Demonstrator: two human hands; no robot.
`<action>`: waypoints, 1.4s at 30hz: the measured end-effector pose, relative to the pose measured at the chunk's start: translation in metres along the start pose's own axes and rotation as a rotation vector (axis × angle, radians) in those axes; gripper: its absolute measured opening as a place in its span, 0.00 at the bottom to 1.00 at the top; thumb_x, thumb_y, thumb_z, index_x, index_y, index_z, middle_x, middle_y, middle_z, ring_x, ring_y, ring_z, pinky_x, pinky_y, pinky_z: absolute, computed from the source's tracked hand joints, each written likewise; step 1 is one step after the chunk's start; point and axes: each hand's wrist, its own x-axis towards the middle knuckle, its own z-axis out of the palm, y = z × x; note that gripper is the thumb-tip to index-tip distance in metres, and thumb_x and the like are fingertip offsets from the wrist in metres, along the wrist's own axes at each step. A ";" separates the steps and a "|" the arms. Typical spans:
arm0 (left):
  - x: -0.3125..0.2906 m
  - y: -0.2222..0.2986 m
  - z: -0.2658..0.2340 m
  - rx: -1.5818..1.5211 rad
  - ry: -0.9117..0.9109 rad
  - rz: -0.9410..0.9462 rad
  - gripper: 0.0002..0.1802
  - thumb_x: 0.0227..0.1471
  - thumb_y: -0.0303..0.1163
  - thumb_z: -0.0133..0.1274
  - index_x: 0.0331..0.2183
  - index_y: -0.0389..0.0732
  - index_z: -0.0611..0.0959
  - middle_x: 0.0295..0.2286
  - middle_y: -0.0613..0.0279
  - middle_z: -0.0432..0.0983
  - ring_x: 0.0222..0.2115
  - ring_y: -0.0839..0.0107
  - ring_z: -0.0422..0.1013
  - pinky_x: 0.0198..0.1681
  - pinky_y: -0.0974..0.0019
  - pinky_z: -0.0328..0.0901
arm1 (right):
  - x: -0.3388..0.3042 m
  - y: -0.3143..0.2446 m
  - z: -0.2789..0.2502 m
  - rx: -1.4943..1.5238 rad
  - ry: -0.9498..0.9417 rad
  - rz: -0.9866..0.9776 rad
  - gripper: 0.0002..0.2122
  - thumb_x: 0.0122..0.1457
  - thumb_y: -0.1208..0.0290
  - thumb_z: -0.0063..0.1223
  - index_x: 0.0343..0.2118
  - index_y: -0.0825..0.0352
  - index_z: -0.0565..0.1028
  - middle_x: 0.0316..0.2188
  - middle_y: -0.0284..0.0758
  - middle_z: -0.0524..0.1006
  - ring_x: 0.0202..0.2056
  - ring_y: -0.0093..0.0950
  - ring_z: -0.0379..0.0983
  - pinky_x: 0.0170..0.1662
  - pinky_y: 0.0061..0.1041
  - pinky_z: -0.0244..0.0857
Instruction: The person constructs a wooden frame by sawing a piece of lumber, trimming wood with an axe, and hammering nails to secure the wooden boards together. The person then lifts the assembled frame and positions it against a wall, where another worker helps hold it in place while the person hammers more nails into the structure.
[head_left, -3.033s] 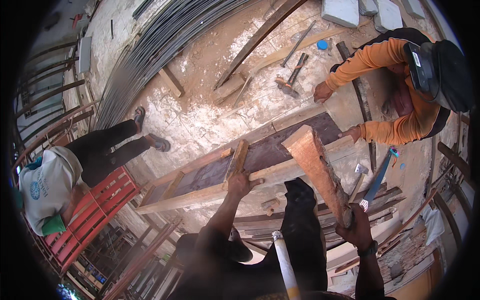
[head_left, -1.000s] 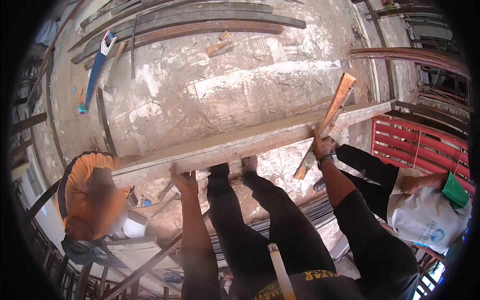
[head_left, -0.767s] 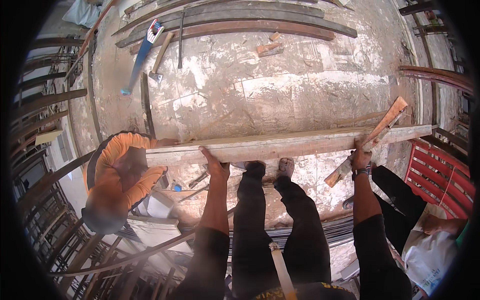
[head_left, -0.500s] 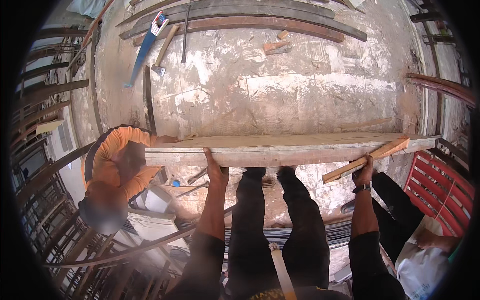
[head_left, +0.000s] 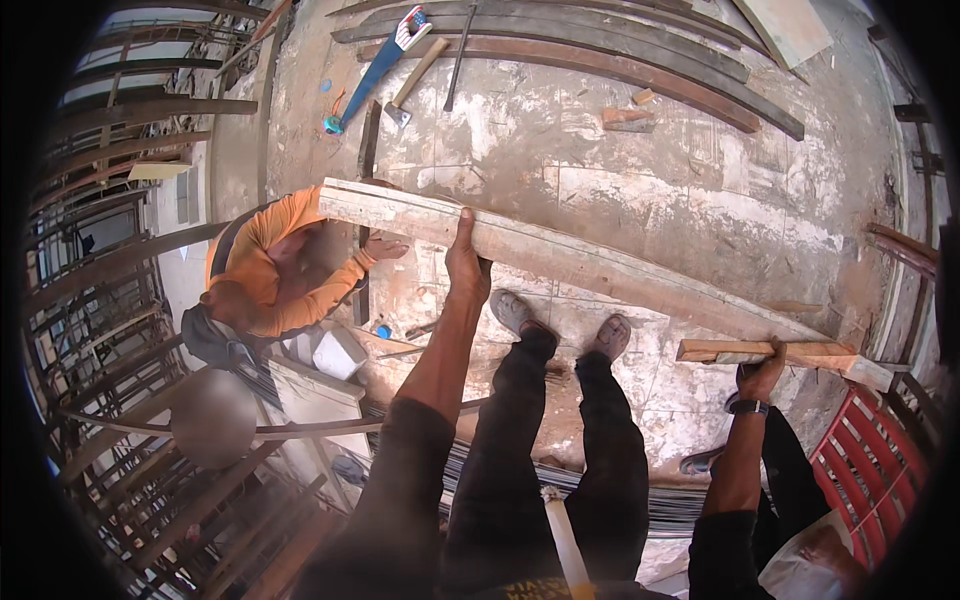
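A long pale wooden plank (head_left: 590, 268) slants across in front of me, its left end farther off and its right end nearer. My left hand (head_left: 468, 262) is closed around its near edge, left of the middle, with the thumb up on it. Towards the right end, my right hand (head_left: 762, 372) is closed on a short wooden strip (head_left: 815, 353) that lies against the plank; its fingertips are partly hidden. A co-worker's orange sleeve (head_left: 325, 295) reaches to the plank's left end. One of that person's hands (head_left: 385, 247) shows just below the plank, fingers apart.
On the floor beyond lie a handsaw (head_left: 375, 80), a hatchet (head_left: 415, 85), a metal bar (head_left: 460, 55) and several long beams (head_left: 600, 65). Metal racks (head_left: 110, 370) stand at the left. A red slatted panel (head_left: 860, 465) and a second person's white garment (head_left: 810, 560) are at the lower right.
The plank has turned: its left end has swung away from me and its right end has come nearer. Both my hands moved with it. The co-worker's lower hand has come into sight.
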 end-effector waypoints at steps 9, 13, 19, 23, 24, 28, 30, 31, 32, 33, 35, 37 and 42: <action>0.079 -0.006 -0.030 0.024 0.079 0.042 0.54 0.46 0.57 0.71 0.57 0.21 0.69 0.50 0.44 0.74 0.47 0.57 0.75 0.49 0.56 0.74 | 0.020 0.040 0.039 -0.010 -0.010 -0.017 0.20 0.59 0.60 0.57 0.50 0.65 0.71 0.49 0.38 0.75 0.51 0.37 0.73 0.56 0.40 0.69; 0.053 -0.009 -0.009 0.309 0.372 0.079 0.63 0.45 0.62 0.70 0.59 0.19 0.59 0.48 0.41 0.70 0.46 0.55 0.70 0.50 0.49 0.68 | 0.031 0.034 0.025 -0.160 0.108 -0.050 0.16 0.59 0.57 0.56 0.45 0.62 0.74 0.43 0.35 0.77 0.45 0.35 0.76 0.51 0.40 0.73; 0.096 0.116 -0.124 1.613 0.116 1.246 0.69 0.28 0.74 0.69 0.62 0.39 0.64 0.55 0.45 0.62 0.58 0.45 0.58 0.61 0.38 0.52 | 0.034 0.023 0.004 -0.265 0.128 -0.076 0.19 0.58 0.56 0.57 0.47 0.63 0.72 0.41 0.37 0.77 0.43 0.37 0.76 0.48 0.41 0.74; 0.166 0.195 -0.147 1.877 -0.358 1.349 0.59 0.33 0.80 0.59 0.54 0.41 0.75 0.47 0.52 0.71 0.52 0.50 0.66 0.58 0.41 0.57 | 0.037 0.016 -0.001 -0.322 0.130 -0.088 0.18 0.59 0.55 0.57 0.46 0.63 0.73 0.40 0.37 0.77 0.44 0.37 0.77 0.49 0.40 0.73; 0.178 0.198 -0.150 1.862 -0.484 1.328 0.56 0.35 0.79 0.58 0.52 0.41 0.78 0.45 0.53 0.73 0.49 0.51 0.68 0.57 0.43 0.59 | 0.032 0.014 0.003 -0.356 0.146 -0.088 0.19 0.59 0.55 0.56 0.46 0.63 0.73 0.41 0.37 0.78 0.44 0.37 0.77 0.50 0.40 0.73; 0.191 0.190 -0.153 1.772 -0.488 1.322 0.33 0.35 0.48 0.73 0.44 0.49 0.80 0.40 0.64 0.77 0.42 0.56 0.72 0.47 0.54 0.68 | -0.023 0.041 0.019 -0.345 0.211 -0.171 0.23 0.61 0.49 0.53 0.49 0.65 0.73 0.43 0.36 0.78 0.48 0.35 0.76 0.51 0.36 0.70; 0.194 0.197 -0.162 1.793 -0.488 1.397 0.35 0.40 0.63 0.66 0.41 0.45 0.82 0.35 0.59 0.75 0.39 0.55 0.72 0.46 0.53 0.67 | -0.107 0.073 0.035 -0.409 0.181 -0.068 0.23 0.63 0.50 0.51 0.49 0.67 0.72 0.44 0.37 0.77 0.44 0.31 0.75 0.48 0.31 0.69; 0.203 0.194 -0.149 1.754 -0.490 1.459 0.39 0.42 0.70 0.62 0.39 0.42 0.83 0.32 0.56 0.73 0.37 0.54 0.72 0.45 0.53 0.67 | -0.112 0.050 -0.043 -0.480 -0.201 0.028 0.21 0.65 0.55 0.51 0.52 0.68 0.69 0.44 0.37 0.74 0.41 0.29 0.73 0.45 0.30 0.68; 0.199 0.194 -0.148 1.712 -0.510 1.460 0.28 0.41 0.53 0.69 0.41 0.48 0.82 0.35 0.60 0.76 0.37 0.55 0.73 0.44 0.53 0.69 | -0.148 0.079 -0.056 -0.681 0.155 -0.146 0.21 0.66 0.59 0.50 0.56 0.67 0.67 0.46 0.37 0.70 0.41 0.27 0.70 0.47 0.29 0.66; 0.198 0.196 -0.153 1.730 -0.464 1.453 0.28 0.43 0.54 0.68 0.40 0.46 0.83 0.34 0.58 0.77 0.38 0.53 0.74 0.42 0.54 0.69 | -0.196 0.109 -0.031 -0.889 0.122 -0.278 0.20 0.66 0.63 0.50 0.57 0.68 0.65 0.49 0.38 0.69 0.48 0.30 0.68 0.54 0.31 0.64; 0.196 0.202 -0.152 1.789 -0.396 1.464 0.27 0.50 0.55 0.63 0.43 0.45 0.84 0.36 0.56 0.79 0.41 0.55 0.75 0.45 0.54 0.68 | -0.245 0.140 -0.071 -1.095 0.051 -0.420 0.23 0.62 0.69 0.55 0.57 0.70 0.63 0.53 0.38 0.67 0.53 0.33 0.65 0.59 0.34 0.60; 0.192 0.210 -0.151 1.831 -0.414 1.404 0.26 0.52 0.55 0.61 0.43 0.45 0.83 0.42 0.51 0.76 0.48 0.50 0.71 0.52 0.49 0.65 | -0.252 0.167 -0.044 -1.513 -0.188 -0.474 0.31 0.58 0.66 0.60 0.60 0.70 0.59 0.53 0.43 0.66 0.53 0.35 0.65 0.60 0.35 0.59; 0.185 0.208 -0.149 1.797 -0.310 1.427 0.24 0.55 0.52 0.58 0.43 0.43 0.83 0.40 0.49 0.77 0.47 0.49 0.72 0.54 0.49 0.65 | -0.149 0.250 0.065 -1.978 -0.813 -0.224 0.30 0.56 0.65 0.63 0.58 0.67 0.63 0.52 0.47 0.69 0.54 0.45 0.69 0.56 0.38 0.65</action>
